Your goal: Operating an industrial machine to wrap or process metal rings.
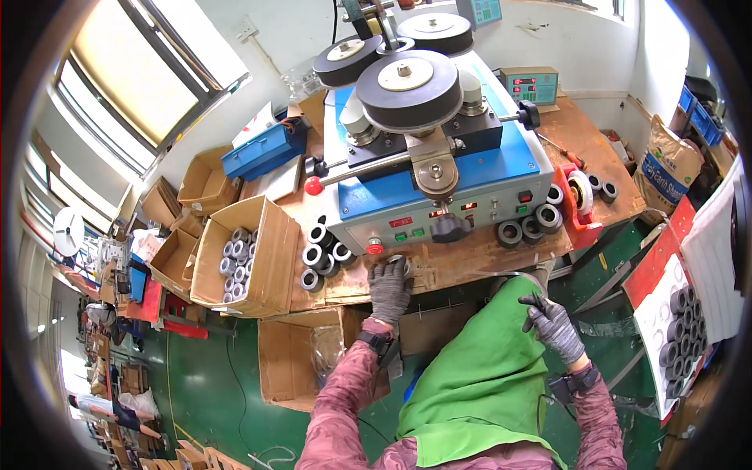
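Note:
My left hand (389, 290), in a grey knit glove, lies at the front edge of the wooden bench. Its fingers are curled over a grey ring (408, 267), mostly hidden beneath them. Directly beyond stands a blue and grey winding machine (439, 196) with large black wheels on top. My right hand (556, 330), gloved too, is raised at the right of my green apron (478, 360). It is closed around a small dark pointed tool (536, 301), whose exact kind I cannot make out. Several dark rings (315, 256) stand on the bench left of my left hand.
A cardboard box (270, 254) of grey rings sits on the bench at left; an open carton (294, 364) is below the edge. More rings (531, 228) and a red tape dispenser (578, 205) stand right of the machine. Ring stacks (680, 345) rest on a white board at far right.

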`<state>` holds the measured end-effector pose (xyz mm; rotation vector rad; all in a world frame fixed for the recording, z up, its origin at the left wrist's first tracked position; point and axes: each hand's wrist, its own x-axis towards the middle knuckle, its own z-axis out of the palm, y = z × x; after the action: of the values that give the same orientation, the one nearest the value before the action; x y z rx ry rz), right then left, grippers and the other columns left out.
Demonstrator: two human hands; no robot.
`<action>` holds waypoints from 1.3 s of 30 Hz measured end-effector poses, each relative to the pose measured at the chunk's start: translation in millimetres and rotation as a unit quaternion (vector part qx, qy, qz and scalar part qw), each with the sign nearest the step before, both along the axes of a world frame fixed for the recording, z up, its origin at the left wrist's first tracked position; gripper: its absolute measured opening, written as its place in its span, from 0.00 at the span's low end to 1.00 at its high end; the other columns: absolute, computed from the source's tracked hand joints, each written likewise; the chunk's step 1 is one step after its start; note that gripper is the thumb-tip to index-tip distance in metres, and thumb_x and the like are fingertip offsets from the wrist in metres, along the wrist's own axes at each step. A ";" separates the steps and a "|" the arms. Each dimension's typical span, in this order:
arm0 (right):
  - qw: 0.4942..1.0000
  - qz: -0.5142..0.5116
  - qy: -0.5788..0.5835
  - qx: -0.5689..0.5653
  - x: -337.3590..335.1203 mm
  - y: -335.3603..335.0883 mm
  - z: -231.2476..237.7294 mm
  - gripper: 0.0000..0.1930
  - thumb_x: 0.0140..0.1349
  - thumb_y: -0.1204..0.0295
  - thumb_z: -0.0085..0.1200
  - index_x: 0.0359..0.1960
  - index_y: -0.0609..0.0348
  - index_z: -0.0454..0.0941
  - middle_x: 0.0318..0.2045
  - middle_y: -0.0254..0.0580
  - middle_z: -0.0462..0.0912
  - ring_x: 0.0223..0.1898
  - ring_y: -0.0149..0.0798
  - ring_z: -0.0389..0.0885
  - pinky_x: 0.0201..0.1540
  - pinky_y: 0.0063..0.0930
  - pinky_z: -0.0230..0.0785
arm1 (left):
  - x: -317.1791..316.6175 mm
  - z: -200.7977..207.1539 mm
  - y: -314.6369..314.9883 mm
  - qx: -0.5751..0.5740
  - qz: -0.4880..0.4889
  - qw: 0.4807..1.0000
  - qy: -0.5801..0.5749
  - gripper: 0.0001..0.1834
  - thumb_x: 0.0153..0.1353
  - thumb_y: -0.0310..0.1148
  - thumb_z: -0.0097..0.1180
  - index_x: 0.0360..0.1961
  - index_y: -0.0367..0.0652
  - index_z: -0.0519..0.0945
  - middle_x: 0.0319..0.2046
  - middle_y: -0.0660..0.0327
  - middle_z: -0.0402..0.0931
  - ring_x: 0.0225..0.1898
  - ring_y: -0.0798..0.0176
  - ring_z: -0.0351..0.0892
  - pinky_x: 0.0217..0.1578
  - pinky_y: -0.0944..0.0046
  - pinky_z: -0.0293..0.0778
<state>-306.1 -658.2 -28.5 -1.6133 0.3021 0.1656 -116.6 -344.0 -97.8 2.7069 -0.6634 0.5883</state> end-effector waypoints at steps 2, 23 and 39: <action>0.995 0.028 -0.070 -0.071 8.1 11.1 7.0 0.13 0.66 0.69 0.45 0.48 0.59 0.76 0.19 0.37 0.76 0.15 0.25 0.70 0.22 0.22 0.65 | 6.3 -16.4 1.8 0.039 -0.016 0.996 -0.072 0.26 0.44 0.34 0.61 0.49 0.45 0.73 0.41 0.57 0.76 0.48 0.49 0.69 0.53 0.49 0.61; 0.974 0.123 -0.125 0.143 25.0 96.7 54.2 0.16 0.63 0.61 0.52 0.42 0.61 0.79 0.34 0.38 0.78 0.26 0.29 0.74 0.33 0.21 0.69 | -76.5 79.4 5.7 -0.660 -0.159 0.555 0.481 0.33 0.51 0.39 0.66 0.54 0.36 0.67 0.48 0.54 0.73 0.49 0.58 0.75 0.50 0.60 0.74; 0.987 0.070 -0.041 0.139 77.0 91.0 46.8 0.10 0.63 0.69 0.53 0.41 0.62 0.80 0.26 0.33 0.81 0.19 0.22 0.72 0.23 0.18 0.66 | -113.0 69.5 -25.6 -0.624 -0.184 0.605 0.459 0.25 0.49 0.30 0.66 0.47 0.41 0.70 0.42 0.63 0.72 0.45 0.66 0.73 0.48 0.64 0.72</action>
<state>-229.0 -567.2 18.3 -1.3605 0.0971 0.2371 -229.5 -369.6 -28.2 1.1283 -0.2512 -0.4075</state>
